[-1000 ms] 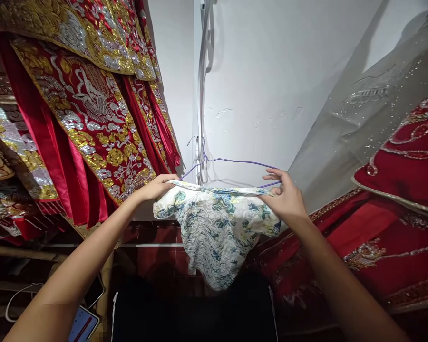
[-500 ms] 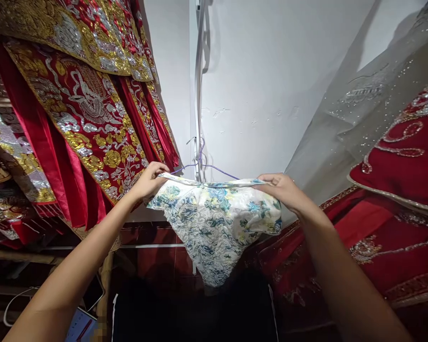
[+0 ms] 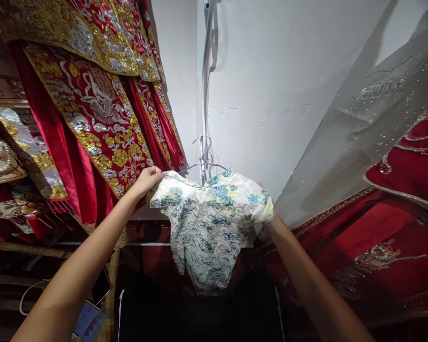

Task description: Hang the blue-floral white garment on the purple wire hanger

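A small white garment (image 3: 210, 218) with blue and yellow flowers hangs on a thin purple wire hanger (image 3: 207, 159), whose hook sits beside a pale vertical strip (image 3: 204, 95) on the white wall. My left hand (image 3: 147, 179) pinches the garment's left shoulder edge. My right hand is hidden behind the garment's right sleeve; only its wrist and forearm (image 3: 288, 256) show below the cloth.
Red robes with heavy gold and silver embroidery (image 3: 92, 104) hang close on the left. Red beaded fabric (image 3: 388, 228) and a grey sheer sequinned cloth (image 3: 364, 123) crowd the right. A phone (image 3: 87, 316) lies at the lower left, and a dark surface (image 3: 199, 313) sits below.
The garment's neck has slid up over the hanger, covering the wire that was bare. My right hand has gone from the top edge to behind the right sleeve.
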The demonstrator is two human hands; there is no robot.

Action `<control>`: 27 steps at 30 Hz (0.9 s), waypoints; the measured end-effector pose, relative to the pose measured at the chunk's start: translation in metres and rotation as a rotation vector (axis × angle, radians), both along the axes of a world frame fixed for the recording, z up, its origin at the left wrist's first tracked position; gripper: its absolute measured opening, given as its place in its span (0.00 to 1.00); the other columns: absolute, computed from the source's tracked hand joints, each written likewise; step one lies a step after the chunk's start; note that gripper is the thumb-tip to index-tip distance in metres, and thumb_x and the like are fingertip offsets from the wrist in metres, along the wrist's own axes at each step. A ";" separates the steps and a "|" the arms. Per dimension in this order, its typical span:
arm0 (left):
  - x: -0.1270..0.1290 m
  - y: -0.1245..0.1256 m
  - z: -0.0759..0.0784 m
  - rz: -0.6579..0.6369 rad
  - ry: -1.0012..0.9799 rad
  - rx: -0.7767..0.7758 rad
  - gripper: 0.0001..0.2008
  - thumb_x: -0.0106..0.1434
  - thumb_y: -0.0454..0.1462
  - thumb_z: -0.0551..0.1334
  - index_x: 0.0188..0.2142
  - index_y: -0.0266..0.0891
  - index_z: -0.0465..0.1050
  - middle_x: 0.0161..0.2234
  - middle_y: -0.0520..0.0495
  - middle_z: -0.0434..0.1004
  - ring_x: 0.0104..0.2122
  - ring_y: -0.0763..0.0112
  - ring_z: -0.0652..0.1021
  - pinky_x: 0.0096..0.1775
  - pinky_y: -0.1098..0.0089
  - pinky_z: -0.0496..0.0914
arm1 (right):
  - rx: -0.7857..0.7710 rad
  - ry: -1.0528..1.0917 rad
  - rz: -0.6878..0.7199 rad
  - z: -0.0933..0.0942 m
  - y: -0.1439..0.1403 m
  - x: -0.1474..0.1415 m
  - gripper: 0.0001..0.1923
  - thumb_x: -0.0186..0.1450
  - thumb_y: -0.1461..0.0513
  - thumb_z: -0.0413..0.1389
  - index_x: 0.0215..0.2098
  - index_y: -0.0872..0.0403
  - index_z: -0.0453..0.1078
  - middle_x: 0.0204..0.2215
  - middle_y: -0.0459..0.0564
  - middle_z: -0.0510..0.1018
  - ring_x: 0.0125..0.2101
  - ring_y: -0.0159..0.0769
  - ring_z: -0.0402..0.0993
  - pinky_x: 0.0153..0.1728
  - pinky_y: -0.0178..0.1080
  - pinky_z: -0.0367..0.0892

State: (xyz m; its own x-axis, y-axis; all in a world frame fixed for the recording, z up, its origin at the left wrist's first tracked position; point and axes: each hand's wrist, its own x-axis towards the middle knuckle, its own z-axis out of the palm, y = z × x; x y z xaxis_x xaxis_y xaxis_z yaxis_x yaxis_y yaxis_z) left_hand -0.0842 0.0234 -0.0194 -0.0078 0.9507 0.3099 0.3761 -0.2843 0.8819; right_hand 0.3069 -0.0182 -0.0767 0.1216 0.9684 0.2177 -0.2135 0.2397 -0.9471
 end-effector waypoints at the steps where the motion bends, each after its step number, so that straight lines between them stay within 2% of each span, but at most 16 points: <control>1: 0.002 -0.003 0.001 -0.033 -0.001 0.014 0.14 0.53 0.44 0.67 0.24 0.38 0.65 0.20 0.55 0.64 0.20 0.77 0.64 0.23 0.75 0.56 | -0.018 0.014 -0.011 0.001 -0.003 0.007 0.33 0.60 0.35 0.53 0.38 0.54 0.77 0.32 0.58 0.82 0.41 0.53 0.79 0.38 0.50 0.76; 3: 0.012 -0.007 0.008 -0.107 0.024 0.060 0.16 0.58 0.48 0.65 0.26 0.38 0.69 0.23 0.53 0.68 0.22 0.74 0.67 0.25 0.74 0.60 | -0.042 -0.021 -0.028 0.006 -0.011 0.018 0.31 0.55 0.37 0.59 0.37 0.54 0.77 0.30 0.55 0.82 0.38 0.51 0.80 0.35 0.46 0.77; 5: 0.027 -0.008 0.019 -0.173 0.091 0.128 0.20 0.63 0.51 0.59 0.28 0.37 0.72 0.25 0.49 0.71 0.26 0.70 0.71 0.30 0.71 0.65 | -0.041 -0.085 -0.055 0.018 -0.018 0.022 0.26 0.50 0.44 0.68 0.37 0.54 0.77 0.29 0.51 0.81 0.35 0.47 0.80 0.33 0.41 0.76; 8: 0.052 -0.009 0.038 -0.236 0.258 0.296 0.22 0.68 0.51 0.53 0.37 0.37 0.76 0.37 0.45 0.77 0.39 0.63 0.75 0.44 0.65 0.69 | 0.000 -0.067 -0.141 0.040 -0.025 0.019 0.23 0.50 0.49 0.69 0.37 0.54 0.76 0.27 0.48 0.80 0.30 0.42 0.80 0.28 0.37 0.73; 10: 0.066 -0.013 0.047 -0.183 0.364 0.459 0.20 0.69 0.49 0.54 0.48 0.40 0.75 0.49 0.42 0.75 0.51 0.59 0.72 0.55 0.58 0.64 | 0.042 -0.004 -0.229 0.049 -0.032 0.013 0.22 0.53 0.48 0.67 0.38 0.54 0.76 0.26 0.49 0.80 0.27 0.42 0.79 0.26 0.38 0.72; 12: 0.077 -0.022 0.051 -0.052 0.400 0.587 0.20 0.68 0.48 0.56 0.53 0.42 0.72 0.55 0.41 0.70 0.57 0.57 0.68 0.60 0.54 0.59 | 0.082 0.003 -0.317 0.048 -0.046 0.006 0.21 0.56 0.47 0.64 0.39 0.54 0.75 0.28 0.49 0.80 0.28 0.42 0.78 0.26 0.38 0.72; 14: 0.087 -0.035 0.051 -0.007 0.325 0.576 0.19 0.68 0.48 0.56 0.52 0.42 0.72 0.53 0.41 0.71 0.55 0.57 0.69 0.58 0.54 0.62 | 0.123 -0.064 -0.431 0.037 -0.069 -0.005 0.19 0.60 0.48 0.62 0.39 0.54 0.75 0.29 0.49 0.79 0.29 0.40 0.77 0.27 0.38 0.72; 16: 0.096 -0.049 0.048 -0.144 0.150 0.387 0.18 0.69 0.49 0.54 0.49 0.41 0.72 0.46 0.41 0.74 0.47 0.60 0.75 0.52 0.56 0.69 | 0.188 -0.209 -0.469 0.022 -0.097 -0.022 0.16 0.63 0.49 0.59 0.37 0.53 0.75 0.30 0.48 0.78 0.30 0.39 0.76 0.29 0.37 0.71; 17: 0.101 -0.056 0.046 -0.242 0.033 0.244 0.19 0.69 0.49 0.54 0.49 0.40 0.71 0.44 0.42 0.75 0.43 0.62 0.77 0.48 0.57 0.71 | 0.235 -0.312 -0.389 0.015 -0.111 -0.032 0.15 0.63 0.49 0.58 0.36 0.52 0.76 0.30 0.48 0.78 0.30 0.39 0.75 0.30 0.38 0.71; 18: 0.104 -0.063 0.044 -0.334 -0.092 0.092 0.19 0.68 0.50 0.55 0.49 0.40 0.70 0.42 0.43 0.75 0.40 0.63 0.78 0.45 0.59 0.73 | 0.278 -0.421 -0.250 0.011 -0.124 -0.042 0.15 0.64 0.49 0.57 0.36 0.51 0.76 0.30 0.48 0.78 0.30 0.39 0.75 0.30 0.39 0.71; 20: 0.106 -0.077 0.039 -0.458 -0.313 -0.188 0.19 0.65 0.49 0.60 0.51 0.42 0.67 0.42 0.43 0.75 0.36 0.66 0.79 0.40 0.62 0.74 | 0.349 -0.648 0.164 0.009 -0.144 -0.061 0.18 0.60 0.48 0.60 0.44 0.47 0.76 0.36 0.49 0.79 0.32 0.41 0.74 0.33 0.40 0.71; 22: 0.099 -0.091 0.035 -0.481 -0.421 -0.357 0.21 0.62 0.46 0.64 0.52 0.44 0.66 0.41 0.44 0.75 0.30 0.71 0.77 0.33 0.66 0.73 | 0.361 -0.806 0.542 0.013 -0.152 -0.071 0.27 0.57 0.49 0.63 0.55 0.43 0.71 0.44 0.49 0.79 0.36 0.42 0.75 0.38 0.41 0.71; 23: 0.092 -0.098 0.034 -0.475 -0.412 -0.395 0.22 0.61 0.45 0.65 0.53 0.45 0.65 0.40 0.45 0.75 0.26 0.74 0.74 0.29 0.69 0.71 | 0.346 -0.847 0.650 0.016 -0.151 -0.072 0.30 0.58 0.49 0.63 0.58 0.41 0.68 0.47 0.49 0.78 0.39 0.43 0.75 0.41 0.41 0.71; 24: 0.084 -0.104 0.034 -0.472 -0.354 -0.414 0.23 0.61 0.45 0.65 0.54 0.47 0.64 0.39 0.46 0.75 0.22 0.76 0.71 0.25 0.71 0.68 | 0.322 -0.870 0.692 0.018 -0.148 -0.071 0.29 0.60 0.50 0.62 0.60 0.40 0.66 0.49 0.48 0.77 0.40 0.43 0.75 0.43 0.42 0.70; 25: 0.074 -0.110 0.035 -0.469 -0.255 -0.404 0.23 0.62 0.45 0.65 0.55 0.48 0.64 0.38 0.47 0.76 0.20 0.76 0.69 0.22 0.71 0.65 | 0.298 -0.881 0.674 0.019 -0.143 -0.068 0.27 0.63 0.51 0.60 0.60 0.40 0.66 0.49 0.48 0.77 0.41 0.43 0.75 0.44 0.42 0.70; 27: 0.056 -0.118 0.041 -0.458 0.009 -0.295 0.18 0.62 0.44 0.64 0.51 0.47 0.70 0.34 0.48 0.77 0.22 0.73 0.71 0.24 0.71 0.65 | 0.281 -0.889 0.509 0.016 -0.128 -0.058 0.22 0.66 0.54 0.56 0.59 0.42 0.67 0.48 0.50 0.77 0.41 0.43 0.75 0.45 0.45 0.70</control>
State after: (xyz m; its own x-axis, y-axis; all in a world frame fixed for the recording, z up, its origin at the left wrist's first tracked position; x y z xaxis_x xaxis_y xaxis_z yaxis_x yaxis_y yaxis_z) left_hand -0.0281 -0.0943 0.0214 0.4295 0.9027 0.0274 0.2801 -0.1620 0.9462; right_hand 0.2484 -0.1457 -0.0608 -0.5967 0.7616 0.2528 0.3913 0.5512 -0.7369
